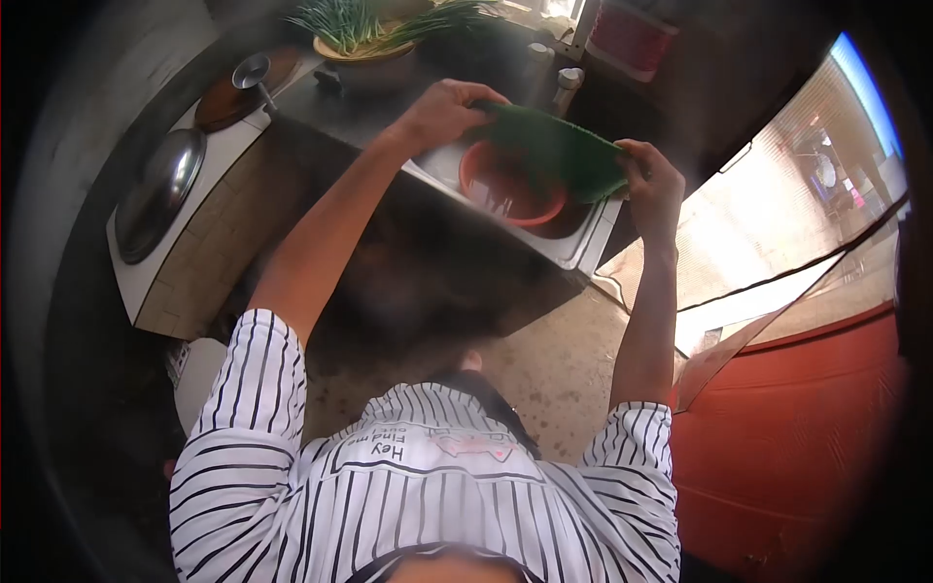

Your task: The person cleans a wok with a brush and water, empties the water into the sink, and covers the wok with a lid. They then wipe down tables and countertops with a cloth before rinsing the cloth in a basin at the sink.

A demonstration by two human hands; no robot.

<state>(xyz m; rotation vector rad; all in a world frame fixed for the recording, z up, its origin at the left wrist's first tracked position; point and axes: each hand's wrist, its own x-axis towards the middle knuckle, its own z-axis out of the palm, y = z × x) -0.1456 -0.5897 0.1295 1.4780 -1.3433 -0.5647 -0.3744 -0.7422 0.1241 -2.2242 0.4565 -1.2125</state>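
A green cloth (573, 155) is stretched between my two hands above the sink (439, 167). My left hand (449, 115) pinches its left corner, and my right hand (653, 180) grips the right end. Below the cloth, a reddish-pink basin (533, 218) sits in the sink with what looks like water inside. The cloth covers the basin's far right part from sight.
A bowl of green onions (367, 44) stands at the back of the counter. To the left are a ladle (253, 76), a round brown lid (219, 107) and a metal lid (160, 194). A red surface (787, 428) lies at right.
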